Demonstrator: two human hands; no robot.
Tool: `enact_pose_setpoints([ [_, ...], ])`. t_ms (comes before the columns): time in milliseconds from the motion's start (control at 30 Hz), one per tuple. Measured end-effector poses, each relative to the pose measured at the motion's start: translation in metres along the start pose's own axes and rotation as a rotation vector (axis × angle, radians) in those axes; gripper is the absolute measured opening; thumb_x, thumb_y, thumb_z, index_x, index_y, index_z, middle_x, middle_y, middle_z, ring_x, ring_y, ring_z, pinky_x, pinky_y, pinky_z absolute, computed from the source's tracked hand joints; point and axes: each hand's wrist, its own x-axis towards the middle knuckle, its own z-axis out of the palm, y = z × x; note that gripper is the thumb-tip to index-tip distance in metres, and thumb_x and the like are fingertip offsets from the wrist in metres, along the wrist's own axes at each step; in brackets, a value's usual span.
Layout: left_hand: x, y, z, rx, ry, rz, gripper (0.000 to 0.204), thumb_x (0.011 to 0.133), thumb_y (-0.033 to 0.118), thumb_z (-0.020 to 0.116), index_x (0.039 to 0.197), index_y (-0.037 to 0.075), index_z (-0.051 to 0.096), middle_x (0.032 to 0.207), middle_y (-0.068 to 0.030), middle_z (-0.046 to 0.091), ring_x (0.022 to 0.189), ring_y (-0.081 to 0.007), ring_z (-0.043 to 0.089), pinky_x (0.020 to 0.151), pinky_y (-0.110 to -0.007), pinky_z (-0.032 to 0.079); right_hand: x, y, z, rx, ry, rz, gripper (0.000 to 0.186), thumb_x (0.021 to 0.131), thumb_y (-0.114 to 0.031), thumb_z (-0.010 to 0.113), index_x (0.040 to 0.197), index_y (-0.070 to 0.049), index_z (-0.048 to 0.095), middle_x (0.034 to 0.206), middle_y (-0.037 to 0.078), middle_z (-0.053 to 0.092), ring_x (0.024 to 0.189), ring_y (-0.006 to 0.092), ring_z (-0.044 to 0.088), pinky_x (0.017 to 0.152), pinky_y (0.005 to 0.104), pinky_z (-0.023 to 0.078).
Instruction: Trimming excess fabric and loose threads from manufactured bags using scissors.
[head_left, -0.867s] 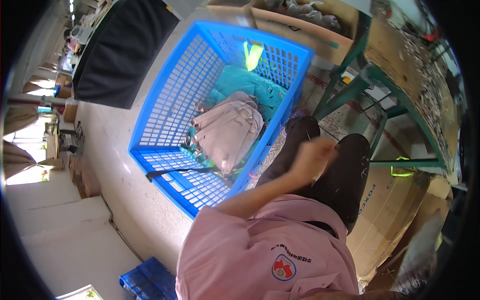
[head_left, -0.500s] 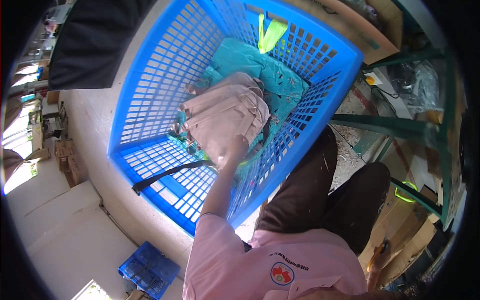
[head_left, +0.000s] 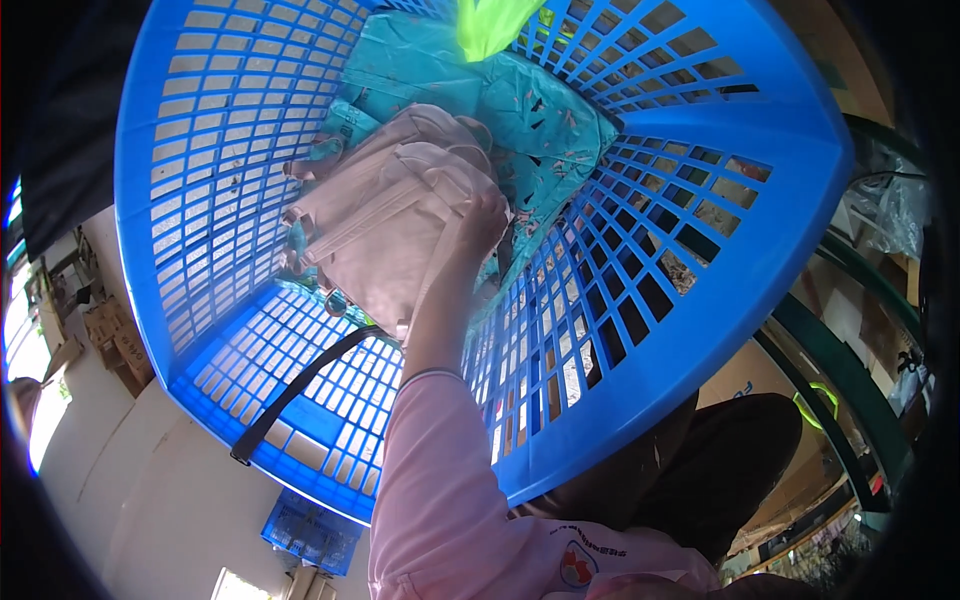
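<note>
Deep in a big blue plastic basket [head_left: 640, 400] lies a pale pink backpack [head_left: 375, 245], with its straps and pockets facing up. It may be more than one, as the layers overlap. My left arm reaches down over the near rim. The fingers of my left hand [head_left: 485, 222] are curled around the right-hand edge of the backpack, and the fingertips are partly hidden. Beneath the backpack, teal plastic sheeting [head_left: 545, 120] lines the basket, scattered with small scraps. My right hand is out of view.
A black strap [head_left: 290, 395] hangs over the basket's near-left rim. Bright yellow-green material [head_left: 492, 25] hangs at the far side. Green metal framing [head_left: 840, 370] stands close on the right. A blue crate [head_left: 312, 530] and cardboard boxes [head_left: 118, 340] sit left on the floor.
The view has come closer to the basket. My left hand has shifted up along the backpack's right edge and now grips it. My right hand, earlier at lower right with something yellow-orange, has left the view.
</note>
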Motion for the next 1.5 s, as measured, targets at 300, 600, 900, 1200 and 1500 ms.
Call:
enact_pose_setpoints([
  [300, -0.083, -0.053, -0.005, -0.107, -0.683, 0.052, 0.015, 0.074, 0.019, 0.049, 0.076, 0.015, 0.064, 0.087, -0.005, 0.054, 0.093, -0.0206, 0.048, 0.074, -0.04, 0.035, 0.023, 0.004, 0.02, 0.055, -0.046, -0.104, 0.027, 0.076, -0.005, 0.051, 0.103, 0.0, 0.05, 0.089, 0.014, 0.059, 0.079, 0.0208, 0.056, 0.07, 0.0327, 0.045],
  [600, -0.163, -0.114, -0.082, -0.455, -0.133, -0.147, 0.011, 0.078, 0.02, 0.045, 0.081, 0.011, 0.051, 0.093, -0.0135, 0.047, 0.06, -0.0296, 0.057, 0.064, -0.043, 0.042, -0.01, 0.051, 0.034, 0.174, -0.026, -0.251, 0.028, 0.076, -0.005, 0.052, 0.104, -0.001, 0.05, 0.09, 0.013, 0.059, 0.079, 0.0195, 0.055, 0.069, 0.0317, 0.045],
  [900, -0.167, -0.079, -0.195, -0.53, 0.251, -0.196, 0.017, 0.065, 0.013, 0.062, 0.079, 0.009, 0.053, 0.097, -0.0059, 0.051, 0.099, -0.0228, 0.045, 0.086, -0.041, 0.03, -0.039, 0.088, 0.066, 0.324, 0.053, -0.387, 0.03, 0.076, -0.004, 0.052, 0.105, -0.001, 0.049, 0.091, 0.012, 0.059, 0.08, 0.0182, 0.055, 0.069, 0.0308, 0.045],
  [1200, -0.205, -0.095, -0.409, -0.603, 0.836, -0.08, 0.018, 0.063, -0.004, 0.059, 0.077, 0.006, 0.053, 0.08, -0.0058, 0.055, 0.079, -0.0207, 0.053, 0.085, -0.038, 0.03, -0.054, 0.03, -0.009, 0.755, 0.522, -0.593, 0.047, 0.071, 0.007, 0.053, 0.116, -0.001, 0.041, 0.082, 0.0, 0.05, 0.068, 0.0096, 0.048, 0.061, 0.0192, 0.041],
  [1500, -0.253, -0.014, -0.528, -0.407, 1.567, -0.158, 0.018, 0.071, -0.006, 0.056, 0.088, -0.002, 0.05, 0.078, -0.0143, 0.054, 0.065, -0.0221, 0.048, 0.056, -0.031, 0.038, -0.124, -0.133, -0.064, 1.232, -0.324, -1.135, 0.057, 0.075, -0.036, 0.062, 0.117, -0.006, 0.038, 0.084, 0.011, 0.057, 0.066, 0.0137, 0.057, 0.05, 0.0212, 0.045],
])
